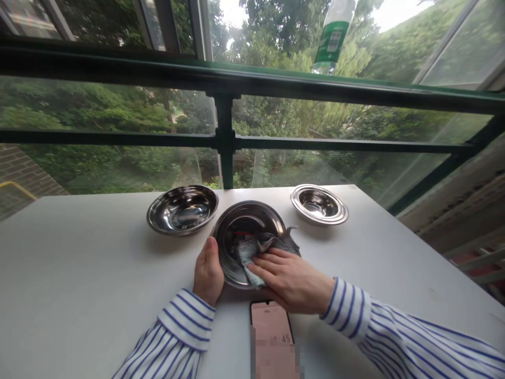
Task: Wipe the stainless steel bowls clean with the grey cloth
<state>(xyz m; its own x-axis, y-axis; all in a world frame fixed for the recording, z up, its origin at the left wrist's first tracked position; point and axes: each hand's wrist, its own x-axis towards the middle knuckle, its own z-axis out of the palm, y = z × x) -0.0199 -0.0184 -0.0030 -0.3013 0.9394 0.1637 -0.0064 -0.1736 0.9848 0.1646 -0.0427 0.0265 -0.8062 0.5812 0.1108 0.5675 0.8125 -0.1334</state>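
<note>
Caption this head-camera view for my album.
Left hand holds the middle metal bowl, right hand on a grey cloth against its inside, at a white table.

Left forearm (169, 337) is reaching up from the bottom edge, right forearm (414, 337) is angling in from lower right. Left hand (207, 273) is gripping, thumb pointing up, fingers hidden. Right hand (294, 279) is pressing palm-down, fingers extending leftward, thumb hidden.

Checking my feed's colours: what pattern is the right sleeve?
Blue stripes on white; the right sleeve shows clearly in the head view.
</note>
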